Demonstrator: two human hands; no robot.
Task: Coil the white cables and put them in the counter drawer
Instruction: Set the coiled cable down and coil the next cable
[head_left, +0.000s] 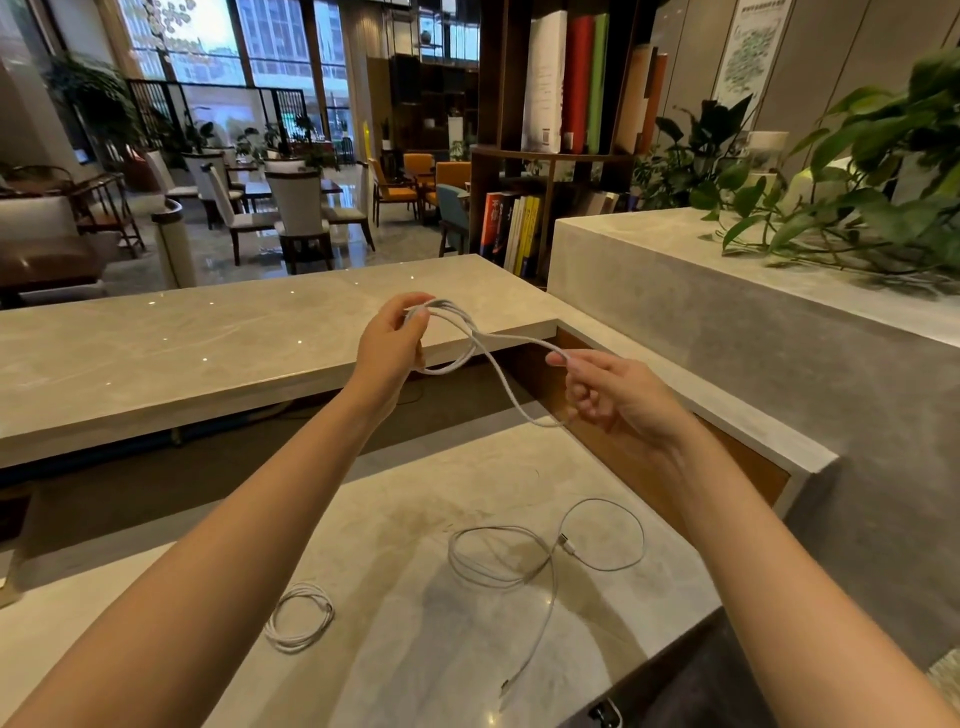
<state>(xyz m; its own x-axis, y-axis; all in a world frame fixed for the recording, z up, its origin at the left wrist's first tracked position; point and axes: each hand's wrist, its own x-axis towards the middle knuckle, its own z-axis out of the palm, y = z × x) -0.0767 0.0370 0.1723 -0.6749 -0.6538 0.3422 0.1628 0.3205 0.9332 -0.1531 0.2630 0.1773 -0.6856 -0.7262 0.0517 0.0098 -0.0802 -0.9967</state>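
My left hand (389, 345) grips several loops of a white cable (470, 338) in the air above the counter. The free end of that cable runs to my right hand (610, 389), which pinches it between thumb and fingers; a slack loop hangs below between the hands. On the lower marble counter (415, 649) lies a small coiled white cable (300, 617) at the left. A loose, uncoiled white cable (524, 558) sprawls at the right, its plug ends showing. No drawer is visibly open.
A raised marble counter (208, 343) runs across behind the hands. A tall grey ledge (727, 322) with leafy plants (857, 208) stands at the right. A bookshelf (545, 156) and dining chairs lie beyond. A dark metal fitting (605, 714) sits at the counter's near edge.
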